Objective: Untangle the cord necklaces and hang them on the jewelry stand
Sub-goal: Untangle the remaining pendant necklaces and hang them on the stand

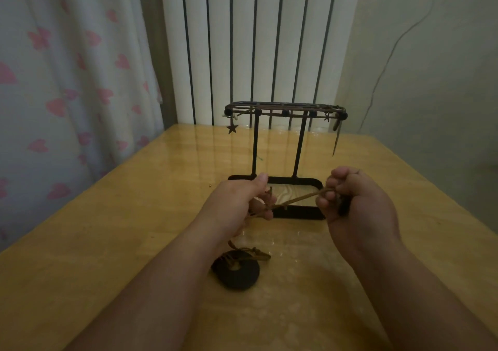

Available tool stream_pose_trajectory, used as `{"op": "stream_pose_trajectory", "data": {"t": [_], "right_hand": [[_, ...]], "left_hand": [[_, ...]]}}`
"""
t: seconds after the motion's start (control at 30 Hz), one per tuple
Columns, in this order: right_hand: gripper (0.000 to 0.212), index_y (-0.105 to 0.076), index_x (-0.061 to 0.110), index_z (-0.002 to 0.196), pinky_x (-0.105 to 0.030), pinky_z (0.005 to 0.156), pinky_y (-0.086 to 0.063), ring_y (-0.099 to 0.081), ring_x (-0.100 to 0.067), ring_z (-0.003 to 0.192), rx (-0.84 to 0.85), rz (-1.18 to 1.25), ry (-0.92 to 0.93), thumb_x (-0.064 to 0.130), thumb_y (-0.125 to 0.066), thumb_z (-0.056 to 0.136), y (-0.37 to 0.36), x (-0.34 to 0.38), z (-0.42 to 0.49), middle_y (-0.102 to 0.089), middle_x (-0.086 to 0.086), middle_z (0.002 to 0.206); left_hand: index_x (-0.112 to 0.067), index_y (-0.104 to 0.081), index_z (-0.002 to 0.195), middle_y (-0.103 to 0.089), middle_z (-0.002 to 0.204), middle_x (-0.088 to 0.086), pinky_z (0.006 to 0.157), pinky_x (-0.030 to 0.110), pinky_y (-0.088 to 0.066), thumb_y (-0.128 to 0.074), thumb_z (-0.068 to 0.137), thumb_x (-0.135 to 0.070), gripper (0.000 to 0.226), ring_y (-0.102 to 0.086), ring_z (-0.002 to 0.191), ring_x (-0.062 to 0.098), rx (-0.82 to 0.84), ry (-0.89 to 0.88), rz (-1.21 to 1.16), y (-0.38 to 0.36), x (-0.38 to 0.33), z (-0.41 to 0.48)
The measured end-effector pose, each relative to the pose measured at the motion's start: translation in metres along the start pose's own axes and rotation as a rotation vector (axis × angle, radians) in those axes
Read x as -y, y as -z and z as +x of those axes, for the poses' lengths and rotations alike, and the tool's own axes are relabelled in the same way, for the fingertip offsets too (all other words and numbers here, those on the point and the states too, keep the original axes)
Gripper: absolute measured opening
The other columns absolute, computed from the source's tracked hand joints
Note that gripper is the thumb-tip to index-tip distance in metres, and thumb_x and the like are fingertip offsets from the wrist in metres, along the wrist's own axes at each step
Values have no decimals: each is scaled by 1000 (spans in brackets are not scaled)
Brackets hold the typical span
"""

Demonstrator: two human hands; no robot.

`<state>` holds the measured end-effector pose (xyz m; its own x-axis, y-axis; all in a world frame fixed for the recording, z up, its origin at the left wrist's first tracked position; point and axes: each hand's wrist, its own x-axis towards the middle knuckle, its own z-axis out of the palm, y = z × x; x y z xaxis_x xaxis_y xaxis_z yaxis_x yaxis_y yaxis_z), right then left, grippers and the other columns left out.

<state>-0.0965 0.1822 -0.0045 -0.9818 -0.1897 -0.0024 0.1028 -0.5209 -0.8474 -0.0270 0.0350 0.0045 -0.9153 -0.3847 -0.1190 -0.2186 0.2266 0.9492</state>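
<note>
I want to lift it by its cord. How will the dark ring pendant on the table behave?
The ring pendant looks thick and solid, so probably heavy enough to hang straight and swing. Round and flat, it may roll if landed on edge. Its cord seems floppy, lying in loose loops on it.

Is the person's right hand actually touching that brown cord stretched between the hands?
Touching. The head view shows the right hand with its fingers curled round the cord, which runs taut straight into its grip.

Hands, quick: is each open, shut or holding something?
Left hand: fingers curled round the brown cord.
Right hand: fingers curled round the same cord.
</note>
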Motion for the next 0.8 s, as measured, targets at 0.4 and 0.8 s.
{"op": "stream_pose_trajectory", "data": {"t": [0.4, 0.8], "right_hand": [[22, -62, 8, 90, -35, 75, -56, -56, -18, 74, 8, -95, 51, -6, -44, 90, 1, 3, -4, -58, -9, 87], [17, -71, 27, 93, -21, 65, -48, -63, -4, 85, 185, -887, 272, 15, -59, 91, 0, -13, -5, -69, 9, 87]], "left_hand": [[-5, -72, 85, -46, 64, 5, 47, 25, -26, -35, 93, -20, 40, -34, 53, 12, 159, -90, -403, 2, 14, 7], [-8, -74, 97, -66, 71, 0, 54, 22, -48, -55, 95, -4, 20, -57, 60, 9, 180, -290, -333, 5, 21, 7]]}}
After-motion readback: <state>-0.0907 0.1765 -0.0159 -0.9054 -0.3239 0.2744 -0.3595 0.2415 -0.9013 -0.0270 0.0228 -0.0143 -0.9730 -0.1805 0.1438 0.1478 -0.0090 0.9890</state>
